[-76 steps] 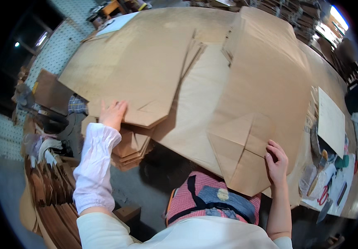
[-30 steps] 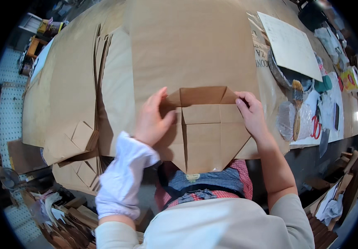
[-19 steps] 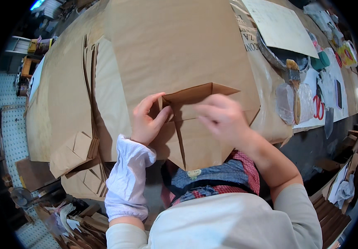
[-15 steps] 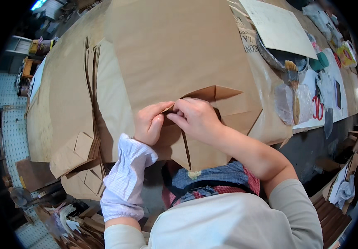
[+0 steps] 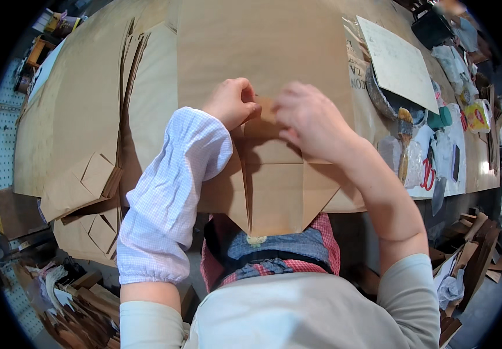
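Observation:
A large brown paper bag [image 5: 274, 180] lies in front of me. Its near end is opened out into folded panels with creases and angled corners, and its tip hangs over the table's front edge by my apron. My left hand [image 5: 232, 104], below a checked white sleeve cover, is closed in a pinch at the raised far flap of that end. Opposite it, my right hand [image 5: 312, 119] is at the other side of the same flap, its fingers bent and smeared by motion. Whether the right fingers grip the paper does not show.
To the left lie stacked brown paper bags [image 5: 88, 116] with folded ends. At the right, a white board [image 5: 397, 64] partly covers a bowl [image 5: 379, 96]. Nearby are a paint brush [image 5: 405, 134], red-handled scissors [image 5: 428, 174], a knife [image 5: 439, 195] and a green lid [image 5: 439, 119].
Both hands have moved farther from me and apart along the flap. The bag's near end is spread wider and lies squarer to me. The head view has shifted slightly.

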`<state>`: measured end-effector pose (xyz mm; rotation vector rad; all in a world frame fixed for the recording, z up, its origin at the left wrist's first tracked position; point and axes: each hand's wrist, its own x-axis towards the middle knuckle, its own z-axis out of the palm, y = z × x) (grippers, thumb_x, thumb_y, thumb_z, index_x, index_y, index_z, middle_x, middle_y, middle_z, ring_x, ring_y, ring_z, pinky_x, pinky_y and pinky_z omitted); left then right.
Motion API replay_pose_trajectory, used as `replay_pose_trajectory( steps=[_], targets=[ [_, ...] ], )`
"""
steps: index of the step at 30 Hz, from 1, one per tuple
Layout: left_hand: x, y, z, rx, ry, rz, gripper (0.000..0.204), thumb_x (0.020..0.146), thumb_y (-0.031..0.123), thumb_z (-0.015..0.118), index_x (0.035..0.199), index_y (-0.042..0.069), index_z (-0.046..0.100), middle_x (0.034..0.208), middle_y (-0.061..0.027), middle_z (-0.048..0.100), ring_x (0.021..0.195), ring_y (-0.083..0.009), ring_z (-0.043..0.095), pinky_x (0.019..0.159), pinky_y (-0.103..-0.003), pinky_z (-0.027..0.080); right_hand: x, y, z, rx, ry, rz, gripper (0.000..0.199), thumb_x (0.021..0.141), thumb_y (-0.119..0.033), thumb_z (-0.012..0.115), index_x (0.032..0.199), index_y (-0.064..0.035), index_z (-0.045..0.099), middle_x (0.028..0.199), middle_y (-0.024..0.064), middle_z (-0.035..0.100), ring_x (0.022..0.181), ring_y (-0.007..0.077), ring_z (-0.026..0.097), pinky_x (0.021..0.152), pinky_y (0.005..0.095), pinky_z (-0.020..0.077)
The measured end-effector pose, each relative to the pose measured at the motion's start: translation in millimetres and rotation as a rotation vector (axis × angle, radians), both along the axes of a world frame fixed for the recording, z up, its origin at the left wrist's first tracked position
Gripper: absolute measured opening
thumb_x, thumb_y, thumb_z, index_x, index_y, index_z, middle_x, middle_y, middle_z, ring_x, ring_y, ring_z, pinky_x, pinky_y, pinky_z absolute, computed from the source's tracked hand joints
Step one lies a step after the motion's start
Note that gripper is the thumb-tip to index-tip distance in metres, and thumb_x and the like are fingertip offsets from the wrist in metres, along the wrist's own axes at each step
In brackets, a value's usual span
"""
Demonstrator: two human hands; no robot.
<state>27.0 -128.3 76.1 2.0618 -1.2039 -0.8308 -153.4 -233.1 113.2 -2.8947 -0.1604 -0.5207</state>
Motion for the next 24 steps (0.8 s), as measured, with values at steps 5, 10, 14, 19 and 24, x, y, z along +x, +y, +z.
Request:
replay_pose_trajectory(
  steps=[5, 10, 14, 19, 24],
  targets=[
    [-13, 0, -10, -0.077, -0.318, 0.051, 0.018, 0.074, 0.007, 0.071, 0.088, 0.0, 0.063, 0.08, -0.0114, 0.066, 0.078, -0.0284, 0.063, 0.069, -0.038, 0.05, -44, 47, -13, -0.356, 0.621, 0.228, 0.031, 0.08, -0.035, 0.066, 0.092, -0.0064, 0.068, 0.081, 0.0084, 0.058, 0.082, 0.0251, 0.06, 0.072, 0.0383, 0.0492],
    [-43, 15, 2, -0.43, -1.096, -0.409, 0.008, 0.078, 0.012, 0.066, 0.082, 0.005, 0.068, 0.086, -0.01, 0.065, 0.078, -0.028, 0.061, 0.068, -0.04, 0.049, -50, 54, 18, -0.258, 0.853, -0.195, 0.06, 0.084, -0.055, 0.059, 0.116, -0.0042, 0.062, 0.082, 0.0074, 0.063, 0.081, 0.024, 0.063, 0.071, 0.0365, 0.05],
    [-99, 37, 14, 0.289, -0.803, -0.797, 0.014, 0.085, 0.017, 0.06, 0.085, 0.009, 0.071, 0.096, -0.0099, 0.065, 0.087, -0.0269, 0.065, 0.07, -0.038, 0.052, -35, 34, 7, -0.285, 1.082, -0.112, 0.044, 0.086, -0.041, 0.062, 0.109, -0.0045, 0.064, 0.09, 0.0102, 0.07, 0.086, 0.0247, 0.069, 0.071, 0.0351, 0.0531],
    [-118, 46, -6, 0.656, -0.881, -0.163, 0.018, 0.089, 0.02, 0.056, 0.097, 0.01, 0.07, 0.09, -0.0075, 0.068, 0.089, -0.0269, 0.068, 0.068, -0.04, 0.055, -11, 42, 0, -0.302, 1.178, -0.245, 0.037, 0.08, -0.02, 0.068, 0.114, -0.0069, 0.062, 0.105, 0.0097, 0.07, 0.093, 0.0255, 0.07, 0.075, 0.0364, 0.0558],
    [-59, 103, -12, 0.216, -0.911, -0.226, 0.032, 0.083, 0.015, 0.058, 0.114, 0.01, 0.063, 0.094, -0.0112, 0.068, 0.087, -0.0308, 0.067, 0.066, -0.042, 0.055, -91, 5, -28, -0.25, 0.875, -0.467, 0.053, 0.071, -0.014, 0.069, 0.121, -0.0082, 0.053, 0.106, 0.0115, 0.068, 0.089, 0.0269, 0.069, 0.074, 0.0375, 0.0554]
  ],
)
